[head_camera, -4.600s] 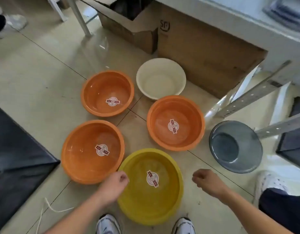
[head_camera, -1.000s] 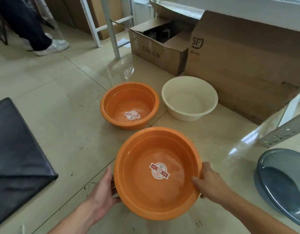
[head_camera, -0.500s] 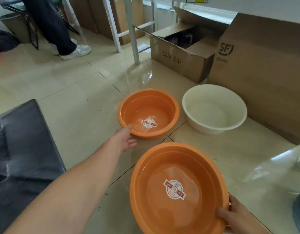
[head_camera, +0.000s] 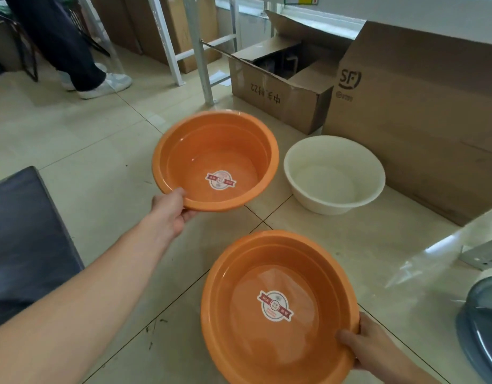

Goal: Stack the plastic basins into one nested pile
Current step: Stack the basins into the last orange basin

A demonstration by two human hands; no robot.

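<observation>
My left hand point(head_camera: 170, 210) grips the near rim of a smaller orange basin point(head_camera: 200, 142), which is tilted and lifted off the tiled floor. My right hand point(head_camera: 369, 347) holds the right rim of a larger orange basin point(head_camera: 239, 328) close to me; whether other basins are nested under it is hidden. Both orange basins carry a round sticker inside. A cream basin point(head_camera: 333, 173) rests on the floor to the right of the lifted one. The edge of a grey basin point(head_camera: 483, 322) shows at the far right.
Cardboard boxes point(head_camera: 405, 112) stand behind the cream basin, one of them open point(head_camera: 278, 90). White metal frame legs point(head_camera: 197, 51) rise at the back. A person's leg and shoe point(head_camera: 101, 84) are at the back left. A dark cushion point(head_camera: 23, 231) lies at left.
My left hand has closed on the smaller orange basin's rim and raised and tilted it off the floor. My right hand still holds the larger orange basin.
</observation>
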